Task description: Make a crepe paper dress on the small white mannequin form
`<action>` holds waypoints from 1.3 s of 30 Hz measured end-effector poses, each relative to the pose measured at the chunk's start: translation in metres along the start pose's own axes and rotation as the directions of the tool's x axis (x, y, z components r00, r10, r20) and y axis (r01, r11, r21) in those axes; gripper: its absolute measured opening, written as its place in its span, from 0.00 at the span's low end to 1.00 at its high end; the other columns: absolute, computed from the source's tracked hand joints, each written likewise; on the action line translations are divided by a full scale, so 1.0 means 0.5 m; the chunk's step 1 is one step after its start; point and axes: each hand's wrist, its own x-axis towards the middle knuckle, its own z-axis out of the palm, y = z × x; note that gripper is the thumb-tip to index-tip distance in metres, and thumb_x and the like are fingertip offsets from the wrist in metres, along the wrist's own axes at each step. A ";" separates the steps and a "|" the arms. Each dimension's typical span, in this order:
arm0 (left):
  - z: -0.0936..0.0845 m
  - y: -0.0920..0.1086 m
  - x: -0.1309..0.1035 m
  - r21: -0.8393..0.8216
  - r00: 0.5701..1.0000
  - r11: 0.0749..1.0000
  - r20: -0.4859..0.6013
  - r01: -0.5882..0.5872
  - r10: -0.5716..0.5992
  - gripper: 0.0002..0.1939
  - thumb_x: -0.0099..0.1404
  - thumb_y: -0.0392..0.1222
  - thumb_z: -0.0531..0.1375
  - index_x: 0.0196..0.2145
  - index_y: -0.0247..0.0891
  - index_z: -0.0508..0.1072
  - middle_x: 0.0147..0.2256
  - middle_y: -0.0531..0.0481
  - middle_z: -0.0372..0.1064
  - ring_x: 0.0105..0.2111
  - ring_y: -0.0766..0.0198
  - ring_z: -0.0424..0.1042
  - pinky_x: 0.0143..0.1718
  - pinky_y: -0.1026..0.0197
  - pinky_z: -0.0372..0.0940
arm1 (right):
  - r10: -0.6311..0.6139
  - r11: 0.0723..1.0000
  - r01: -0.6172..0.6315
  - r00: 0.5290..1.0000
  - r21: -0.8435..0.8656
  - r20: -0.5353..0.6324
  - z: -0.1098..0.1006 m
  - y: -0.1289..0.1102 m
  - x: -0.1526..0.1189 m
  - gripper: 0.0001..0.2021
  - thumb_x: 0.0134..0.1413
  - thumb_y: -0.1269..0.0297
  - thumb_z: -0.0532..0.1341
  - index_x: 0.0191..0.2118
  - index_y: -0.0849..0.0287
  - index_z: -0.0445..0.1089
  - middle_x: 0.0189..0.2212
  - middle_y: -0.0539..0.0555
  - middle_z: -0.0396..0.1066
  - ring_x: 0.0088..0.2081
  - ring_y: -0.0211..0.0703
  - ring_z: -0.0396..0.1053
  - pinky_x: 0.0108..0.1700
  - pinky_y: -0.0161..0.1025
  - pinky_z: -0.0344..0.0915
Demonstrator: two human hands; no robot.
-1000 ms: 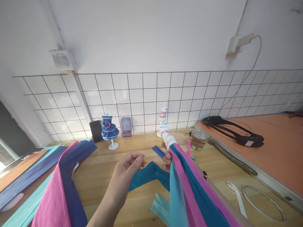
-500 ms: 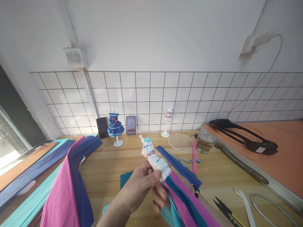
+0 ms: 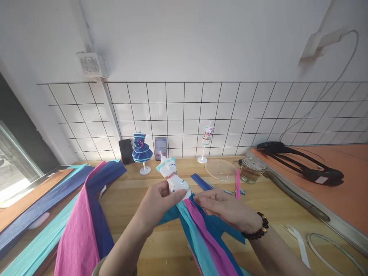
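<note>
A small white dress form [image 3: 176, 182] leans left above the table. My left hand [image 3: 156, 205] is closed around its lower part, thumb across the front. Turquoise trim edges the top, and blue and red bits mark the body. Long turquoise [image 3: 196, 236], pink [image 3: 207, 238] and dark teal strips trail down from the base toward me. My right hand [image 3: 225, 207] lies beside the base over the teal strip, its fingers stretched out toward the form. Whether those fingertips touch the strips is unclear.
A dress form in a blue ruffled dress [image 3: 141, 152] and another decorated form [image 3: 206, 138] stand at the back. Near them are a clear disc [image 3: 220, 171] and glass jar [image 3: 252, 170]. Coloured strips [image 3: 76, 226] cover the left; a white tool [image 3: 299, 241] lies right.
The dress form has turned more front-on and shifted slightly left and down. My right hand has come out from beneath the strips to their right side.
</note>
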 end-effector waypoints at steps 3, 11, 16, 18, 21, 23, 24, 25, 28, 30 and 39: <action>0.002 -0.006 0.002 0.081 0.999 0.996 -0.005 0.036 -0.035 0.13 0.53 0.47 0.65 0.34 0.35 0.75 0.35 0.45 0.77 0.38 0.54 0.74 0.39 0.59 0.66 | -0.030 0.997 0.032 0.999 -0.067 0.021 0.017 -0.010 0.000 0.20 0.52 0.48 0.59 0.22 0.60 0.63 0.21 0.44 0.48 0.24 0.33 0.45 0.26 0.33 0.47; 0.000 -0.023 0.011 0.215 1.000 0.977 0.023 -0.004 -0.001 0.15 0.54 0.51 0.62 0.32 0.36 0.74 0.34 0.45 0.75 0.38 0.52 0.71 0.38 0.57 0.64 | -0.046 0.959 0.025 0.997 -0.282 -0.069 0.027 -0.008 0.004 0.20 0.57 0.50 0.55 0.21 0.58 0.55 0.20 0.43 0.45 0.24 0.33 0.42 0.25 0.36 0.41; -0.003 -0.022 0.011 0.179 0.993 0.981 0.104 -0.079 0.062 0.11 0.56 0.48 0.62 0.32 0.38 0.73 0.32 0.49 0.73 0.37 0.56 0.70 0.38 0.59 0.62 | -0.054 0.963 0.030 0.995 -0.267 -0.082 0.030 -0.011 0.004 0.21 0.57 0.50 0.54 0.20 0.57 0.53 0.21 0.44 0.42 0.24 0.33 0.41 0.25 0.36 0.41; 0.001 -0.019 0.008 0.139 0.993 0.989 0.112 -0.046 0.030 0.12 0.55 0.48 0.62 0.33 0.38 0.72 0.33 0.48 0.73 0.38 0.56 0.70 0.39 0.59 0.63 | -0.052 0.963 0.026 0.994 -0.267 -0.092 0.029 -0.007 0.006 0.21 0.57 0.49 0.54 0.20 0.57 0.53 0.21 0.44 0.43 0.24 0.34 0.42 0.25 0.36 0.42; 0.006 -0.017 0.006 0.106 0.993 0.993 0.099 0.052 -0.062 0.15 0.54 0.47 0.64 0.37 0.37 0.71 0.36 0.46 0.74 0.39 0.56 0.71 0.40 0.58 0.63 | -0.034 0.958 0.007 0.995 -0.287 -0.090 0.025 0.001 0.009 0.21 0.57 0.48 0.53 0.20 0.57 0.52 0.21 0.44 0.43 0.24 0.34 0.43 0.25 0.36 0.42; 0.007 -0.017 0.007 0.089 0.993 0.993 0.087 0.078 -0.086 0.15 0.53 0.46 0.65 0.37 0.37 0.71 0.36 0.46 0.74 0.39 0.56 0.71 0.40 0.58 0.64 | -0.024 0.944 -0.005 0.996 -0.330 -0.085 0.024 0.003 0.009 0.22 0.57 0.48 0.52 0.20 0.57 0.51 0.20 0.44 0.42 0.23 0.34 0.42 0.25 0.35 0.42; 0.006 -0.018 0.008 0.077 0.993 0.994 0.082 0.077 -0.083 0.14 0.53 0.45 0.65 0.36 0.37 0.71 0.35 0.46 0.74 0.38 0.57 0.71 0.40 0.58 0.64 | -0.027 0.931 -0.006 0.996 -0.365 -0.086 0.025 0.002 0.009 0.23 0.58 0.47 0.51 0.19 0.57 0.52 0.19 0.43 0.43 0.22 0.34 0.44 0.24 0.35 0.43; 0.004 -0.018 0.009 0.062 0.995 0.996 0.072 0.071 -0.075 0.13 0.53 0.45 0.64 0.35 0.37 0.71 0.35 0.47 0.74 0.38 0.57 0.71 0.39 0.58 0.64 | -0.040 0.916 -0.002 0.995 -0.401 -0.095 0.027 -0.001 0.007 0.23 0.58 0.47 0.50 0.19 0.57 0.54 0.19 0.44 0.45 0.22 0.34 0.47 0.24 0.35 0.45; -0.007 -0.017 0.014 0.034 0.999 0.998 -0.022 0.045 -0.045 0.11 0.53 0.45 0.64 0.33 0.37 0.71 0.32 0.48 0.74 0.34 0.59 0.71 0.37 0.60 0.64 | -0.133 0.876 0.022 0.971 -0.482 -0.198 0.041 -0.018 -0.004 0.19 0.60 0.49 0.49 0.30 0.57 0.68 0.27 0.50 0.66 0.31 0.41 0.65 0.33 0.37 0.61; -0.020 -0.016 0.018 0.036 0.992 0.999 -0.124 0.007 -0.003 0.12 0.53 0.45 0.64 0.33 0.36 0.71 0.31 0.49 0.74 0.33 0.61 0.71 0.36 0.61 0.64 | -0.204 0.846 0.035 0.943 -0.532 -0.263 0.051 -0.034 -0.018 0.17 0.59 0.50 0.52 0.44 0.54 0.68 0.41 0.55 0.70 0.44 0.47 0.67 0.43 0.41 0.65; -0.103 -0.012 0.031 0.098 0.914 0.995 -0.400 -0.031 0.068 0.15 0.51 0.50 0.64 0.29 0.35 0.72 0.24 0.54 0.68 0.26 0.65 0.66 0.29 0.63 0.59 | -0.484 0.419 0.292 0.873 -0.860 0.061 0.061 -0.053 -0.057 0.24 0.53 0.67 0.58 0.57 0.53 0.58 0.55 0.58 0.64 0.55 0.50 0.62 0.48 0.45 0.70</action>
